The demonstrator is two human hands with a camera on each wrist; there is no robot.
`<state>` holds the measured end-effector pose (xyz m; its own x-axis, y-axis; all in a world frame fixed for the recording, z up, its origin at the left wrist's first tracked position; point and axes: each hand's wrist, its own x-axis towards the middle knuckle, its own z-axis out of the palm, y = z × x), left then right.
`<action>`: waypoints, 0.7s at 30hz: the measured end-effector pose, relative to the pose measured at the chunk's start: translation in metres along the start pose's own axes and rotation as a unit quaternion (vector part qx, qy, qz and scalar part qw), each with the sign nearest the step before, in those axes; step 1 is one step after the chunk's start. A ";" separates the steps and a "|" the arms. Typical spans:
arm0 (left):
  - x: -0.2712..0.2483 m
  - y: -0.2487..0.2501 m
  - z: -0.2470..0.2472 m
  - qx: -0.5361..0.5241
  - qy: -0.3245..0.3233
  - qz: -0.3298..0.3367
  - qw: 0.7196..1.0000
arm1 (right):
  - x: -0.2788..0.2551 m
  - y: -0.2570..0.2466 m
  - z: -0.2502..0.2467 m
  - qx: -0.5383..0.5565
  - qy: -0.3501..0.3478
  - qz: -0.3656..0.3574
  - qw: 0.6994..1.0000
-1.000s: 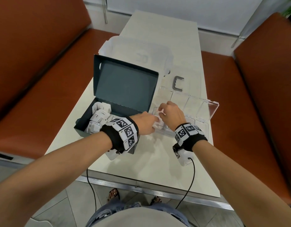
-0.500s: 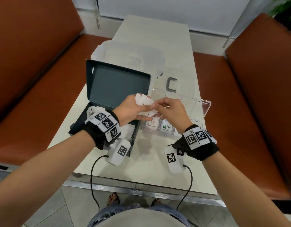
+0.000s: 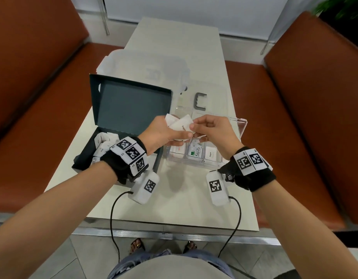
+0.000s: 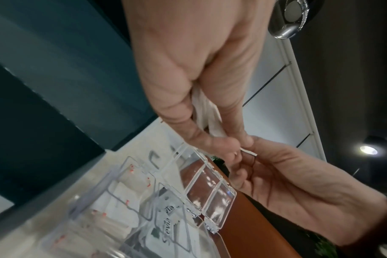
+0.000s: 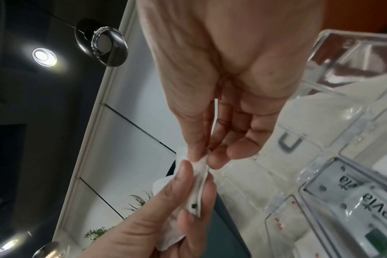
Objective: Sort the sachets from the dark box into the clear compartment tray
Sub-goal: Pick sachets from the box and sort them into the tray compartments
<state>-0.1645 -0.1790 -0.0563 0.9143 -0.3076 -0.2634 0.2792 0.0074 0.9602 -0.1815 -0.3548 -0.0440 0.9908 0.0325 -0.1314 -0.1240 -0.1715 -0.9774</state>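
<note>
- Rust-brown bench seats (image 3: 43,93) flank a pale narrow table (image 3: 174,198), seen from above, with a white wall beyond its far end.
- On the table's left side sits the dark box (image 3: 131,109), its lid standing open; a heap of white sachets (image 3: 105,143) lies in its near-left corner.
- Just beside the box, toward the right edge, stands the clear compartment tray (image 3: 241,127) – its near row already holds sorted packets, among them a Stevia sachet (image 3: 196,153) in the middle cell and white ones on either side.
- A small grey bracket (image 3: 200,101) lies beyond the tray, and a frosted plastic lid or bag (image 3: 144,67) lies behind the box; which of the two, I cannot tell.
- The left hand (image 3: 164,133) is curled round a small fan of white sachets, held in the air above the gap between box and tray.
- The right hand (image 3: 212,129) pinches the edge of the front one, a sugar sachet (image 3: 183,125), between thumb and forefinger; its other fingers are loosely curled.
- Judged by look, these packets are light, thin paper – limp, easily creased, with loose grains shifting inside. They likely slide over one another, so a pull may drag a neighbour along.
- The flat sealed end seems the best hold: it is stiffer than the filled belly and will not burst under a pinch.
- A gentle pull along the fan, with the left thumb pressing the others back, should free one packet alone.
</note>
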 end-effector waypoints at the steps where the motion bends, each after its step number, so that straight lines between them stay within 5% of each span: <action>1: 0.001 0.000 0.005 -0.008 -0.009 -0.003 1.000 | 0.000 0.000 -0.004 -0.002 0.011 0.000 1.000; 8: 0.014 0.000 0.026 -0.001 -0.006 -0.013 1.000 | 0.002 0.007 -0.058 -0.024 0.080 0.000 0.997; 13: 0.022 -0.007 0.034 0.024 0.017 -0.023 0.999 | 0.010 0.025 -0.101 -0.187 0.134 0.001 0.973; 21: 0.021 -0.013 0.050 0.041 0.002 -0.028 0.999 | 0.015 0.059 -0.108 -0.461 0.040 0.038 0.886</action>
<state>-0.1633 -0.2336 -0.0697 0.8995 -0.3013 -0.3163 0.3041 -0.0880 0.9486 -0.1684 -0.4705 -0.0854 0.9866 -0.0774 -0.1437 -0.1306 -0.9026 -0.4103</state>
